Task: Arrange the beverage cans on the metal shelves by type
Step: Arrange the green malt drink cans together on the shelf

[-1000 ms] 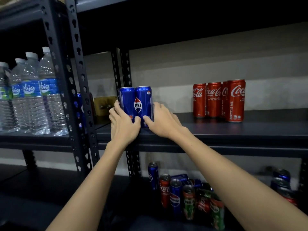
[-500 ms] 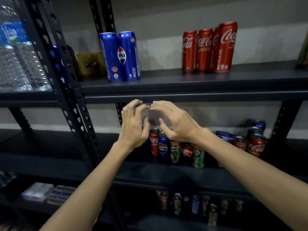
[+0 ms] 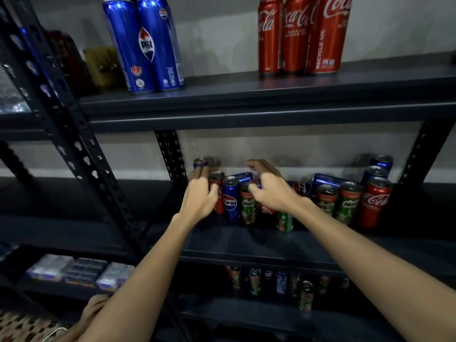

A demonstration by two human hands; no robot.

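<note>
I was at the picking step: both hands were down in the mixed cluster of cans on the middle shelf (image 3: 246,245), choosing the next ones to sort. My left hand (image 3: 199,198) reached among the leftmost cans, its fingers lying against a red Coca-Cola can (image 3: 218,191) and just below a blue Pepsi can (image 3: 200,163) behind it; I could not tell whether it had closed on either. My right hand (image 3: 271,191) had its fingers curled over the can tops near a green Milo can (image 3: 247,206), beside the upright Pepsi can (image 3: 230,198), but the actual grip was hidden. On the upper shelf (image 3: 246,104) two tall Pepsi cans (image 3: 145,45) stood together, well apart from the row of Coca-Cola cans (image 3: 303,35).

The next move, as I judged it, called for a firm grip on one type and a straight lift, since the neighbours were packed close and some lay on their sides.

Half a second earlier both hands hovered in front of the cluster, fingers nearly touching; by this moment they had spread apart and gone in among the cans.
</note>
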